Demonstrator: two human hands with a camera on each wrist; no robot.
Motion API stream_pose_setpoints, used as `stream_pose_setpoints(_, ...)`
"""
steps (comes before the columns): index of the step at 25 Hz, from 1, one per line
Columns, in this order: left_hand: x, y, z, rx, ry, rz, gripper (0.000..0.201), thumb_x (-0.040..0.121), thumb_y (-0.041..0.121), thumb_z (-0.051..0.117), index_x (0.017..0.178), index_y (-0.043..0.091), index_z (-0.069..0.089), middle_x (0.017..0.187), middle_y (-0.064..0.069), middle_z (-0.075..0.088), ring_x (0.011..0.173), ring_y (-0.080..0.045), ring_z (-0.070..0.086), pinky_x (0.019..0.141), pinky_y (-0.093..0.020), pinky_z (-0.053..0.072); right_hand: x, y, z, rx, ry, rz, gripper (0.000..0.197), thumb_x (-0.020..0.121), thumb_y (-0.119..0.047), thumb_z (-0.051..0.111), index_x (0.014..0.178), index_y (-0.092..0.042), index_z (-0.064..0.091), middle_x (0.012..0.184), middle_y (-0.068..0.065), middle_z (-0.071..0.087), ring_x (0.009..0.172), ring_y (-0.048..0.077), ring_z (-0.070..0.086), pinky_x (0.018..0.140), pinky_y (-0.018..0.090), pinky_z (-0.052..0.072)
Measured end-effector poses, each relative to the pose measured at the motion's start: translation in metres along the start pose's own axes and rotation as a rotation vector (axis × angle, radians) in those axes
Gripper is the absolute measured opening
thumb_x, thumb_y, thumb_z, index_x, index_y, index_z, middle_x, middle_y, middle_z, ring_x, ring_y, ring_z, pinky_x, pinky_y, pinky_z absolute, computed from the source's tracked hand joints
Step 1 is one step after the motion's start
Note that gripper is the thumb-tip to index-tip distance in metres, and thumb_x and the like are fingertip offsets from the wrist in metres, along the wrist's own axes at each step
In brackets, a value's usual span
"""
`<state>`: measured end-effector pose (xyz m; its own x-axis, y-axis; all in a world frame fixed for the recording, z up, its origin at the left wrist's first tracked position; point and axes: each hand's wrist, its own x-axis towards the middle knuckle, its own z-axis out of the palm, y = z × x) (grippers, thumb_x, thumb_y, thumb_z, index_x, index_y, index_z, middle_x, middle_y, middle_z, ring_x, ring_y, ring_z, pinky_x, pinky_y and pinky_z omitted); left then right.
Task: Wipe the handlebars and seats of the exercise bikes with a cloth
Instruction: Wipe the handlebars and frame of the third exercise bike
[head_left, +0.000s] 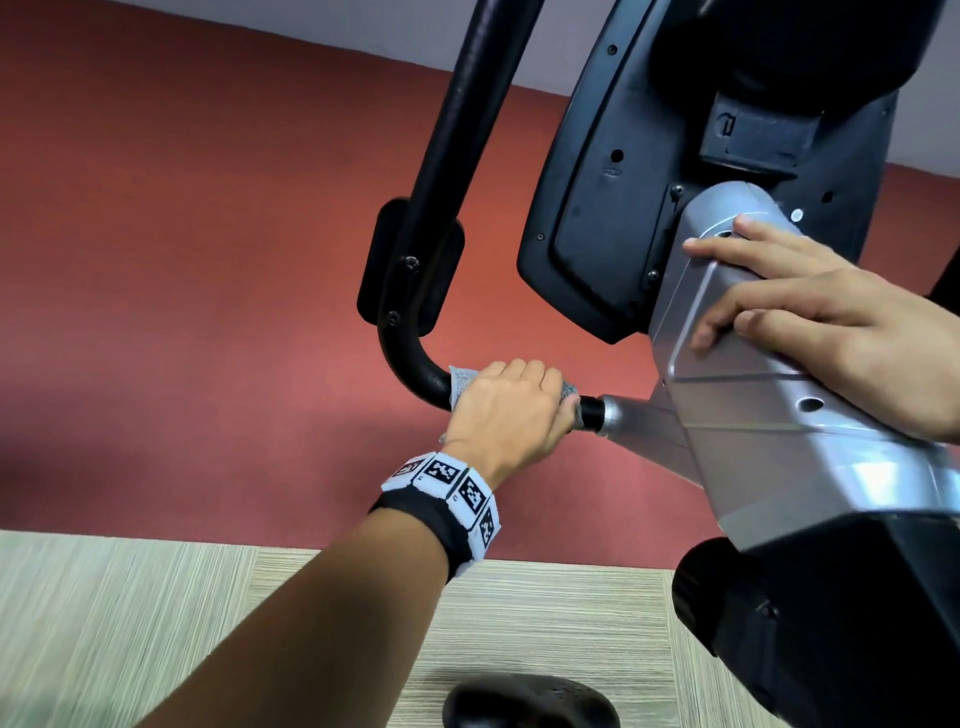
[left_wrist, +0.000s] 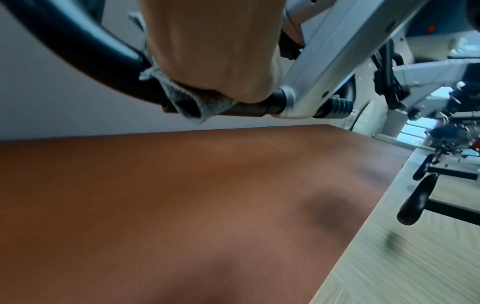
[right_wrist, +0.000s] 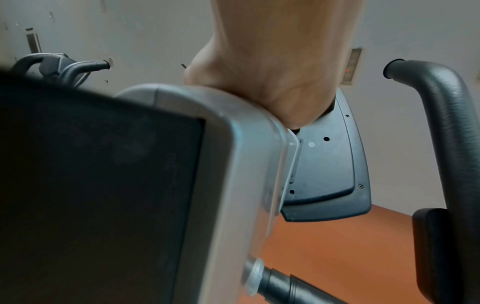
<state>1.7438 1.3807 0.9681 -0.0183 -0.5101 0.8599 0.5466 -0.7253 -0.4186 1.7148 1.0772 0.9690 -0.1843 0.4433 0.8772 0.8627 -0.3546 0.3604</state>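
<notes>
Handlebar tubing (head_left: 415, 358), black and curved, is seen left of centre in the head view, where it bends from a horizontal run up into a long vertical bar. At the near edge of that view a dark rounded shape (head_left: 530, 701) lies on the pale striped floor (head_left: 156, 623). Above it, a forearm with a black wristband and a band of printed markers (head_left: 447, 488) reaches to the bar. The left hand (head_left: 511, 410) is wrapped over the horizontal run of the handlebar with a grey cloth (head_left: 462, 382) trapped between palm and tube; its fingers are curled round bar and cloth together. In the left wrist view the cloth (left_wrist: 192, 100) is seen bunched beneath the hand (left_wrist: 215, 47), its loose edge hanging under the tube, just beside the silver collar (left_wrist: 288, 100) where the bar enters the frame. To the right, the right hand (head_left: 831, 332) is laid on the silver housing (head_left: 769, 415) of the bike's column, with fingers straight and slightly spread over its upper edge. In the right wrist view only the heel of this hand (right_wrist: 272, 67) is shown, pressed against the rounded silver edge. Beyond the housing, the black back of the console (head_left: 623, 171) is mounted. Farthest away, a red wall (head_left: 208, 260) is topped by a pale band.
</notes>
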Motion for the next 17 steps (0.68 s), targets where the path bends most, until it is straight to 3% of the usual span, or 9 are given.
stream_pose_setpoints(2, 0.006, 0.005, -0.006, 0.021, -0.025, -0.088, 0.047, 0.099, 0.040, 0.029, 0.075, 0.018, 0.063, 0.068, -0.001, 0.064, 0.059, -0.023, 0.057, 0.060, -0.033, 0.032, 0.000, 0.001, -0.001, -0.011, -0.002, 0.001, 0.032, 0.088, -0.043, 0.041, 0.097, -0.048, 0.071, 0.155, -0.033, 0.036, 0.150, -0.012, 0.007, 0.116, 0.014, 0.006)
stream_pose_setpoints(4, 0.007, 0.007, -0.005, 0.008, -0.043, -0.098, 0.048, 0.100, 0.040, 0.028, 0.078, 0.018, 0.065, 0.071, -0.001, 0.066, 0.062, -0.022, 0.058, 0.062, -0.034, 0.032, 0.000, 0.003, 0.000, -0.024, -0.008, -0.008, 0.032, 0.089, -0.041, 0.041, 0.097, -0.048, 0.071, 0.156, -0.031, 0.036, 0.150, -0.011, 0.006, 0.116, 0.015, 0.006)
stream_pose_setpoints(7, -0.010, -0.023, 0.003, -0.058, -0.036, 0.143, 0.051, 0.103, 0.045, 0.029, 0.108, 0.011, 0.067, 0.091, -0.005, 0.067, 0.080, -0.026, 0.062, 0.073, -0.038, 0.047, 0.001, 0.003, 0.000, -0.024, -0.012, 0.003, 0.038, 0.084, -0.050, 0.035, 0.098, -0.049, 0.070, 0.156, -0.031, 0.035, 0.150, -0.011, 0.005, 0.118, 0.020, 0.006)
stream_pose_setpoints(8, -0.015, -0.034, 0.002, -0.058, -0.023, 0.139, 0.052, 0.103, 0.047, 0.029, 0.112, 0.011, 0.066, 0.092, -0.005, 0.067, 0.080, -0.026, 0.063, 0.072, -0.038, 0.048, 0.002, 0.002, 0.000, -0.024, -0.011, 0.005, 0.039, 0.083, -0.051, 0.034, 0.098, -0.049, 0.070, 0.156, -0.032, 0.035, 0.150, -0.011, 0.005, 0.118, 0.021, 0.007)
stream_pose_setpoints(10, -0.016, -0.035, -0.004, -0.037, 0.003, -0.015, 0.047, 0.102, 0.046, 0.032, 0.096, 0.015, 0.067, 0.078, -0.003, 0.064, 0.069, -0.025, 0.062, 0.062, -0.036, 0.046, 0.000, 0.001, -0.001, -0.022, -0.006, 0.002, 0.038, 0.083, -0.050, 0.035, 0.097, -0.049, 0.070, 0.156, -0.032, 0.035, 0.150, -0.012, 0.006, 0.119, 0.021, 0.007)
stream_pose_setpoints(12, -0.013, -0.025, -0.009, -0.057, 0.007, -0.109, 0.044, 0.102, 0.043, 0.033, 0.087, 0.015, 0.064, 0.072, -0.004, 0.062, 0.065, -0.027, 0.061, 0.062, -0.037, 0.045, -0.001, 0.002, -0.001, -0.015, -0.005, 0.001, 0.034, 0.086, -0.046, 0.038, 0.097, -0.048, 0.071, 0.155, -0.032, 0.036, 0.150, -0.012, 0.006, 0.118, 0.019, 0.006)
stream_pose_setpoints(15, -0.027, -0.037, -0.005, -0.011, -0.049, 0.074, 0.053, 0.104, 0.045, 0.031, 0.117, 0.006, 0.065, 0.104, -0.013, 0.068, 0.097, -0.033, 0.065, 0.086, -0.043, 0.052, 0.002, 0.003, -0.001, -0.020, -0.009, 0.006, 0.033, 0.088, -0.042, 0.039, 0.098, -0.049, 0.071, 0.155, -0.032, 0.037, 0.150, -0.011, 0.007, 0.119, 0.022, 0.007)
stream_pose_setpoints(16, -0.027, -0.041, -0.008, 0.006, -0.071, 0.076, 0.055, 0.104, 0.046, 0.030, 0.118, 0.005, 0.065, 0.108, -0.015, 0.069, 0.098, -0.033, 0.065, 0.088, -0.043, 0.052, 0.002, 0.002, -0.001, -0.027, -0.007, 0.001, 0.033, 0.088, -0.041, 0.040, 0.098, -0.049, 0.070, 0.155, -0.032, 0.037, 0.150, -0.011, 0.007, 0.119, 0.022, 0.007)
stream_pose_setpoints(17, -0.023, -0.041, -0.013, 0.008, -0.098, 0.020, 0.053, 0.103, 0.047, 0.029, 0.107, 0.008, 0.066, 0.100, -0.013, 0.070, 0.089, -0.032, 0.066, 0.080, -0.041, 0.051, 0.001, 0.003, 0.000, -0.030, -0.001, -0.005, 0.033, 0.089, -0.040, 0.040, 0.098, -0.049, 0.070, 0.155, -0.032, 0.037, 0.150, -0.011, 0.007, 0.118, 0.021, 0.007)
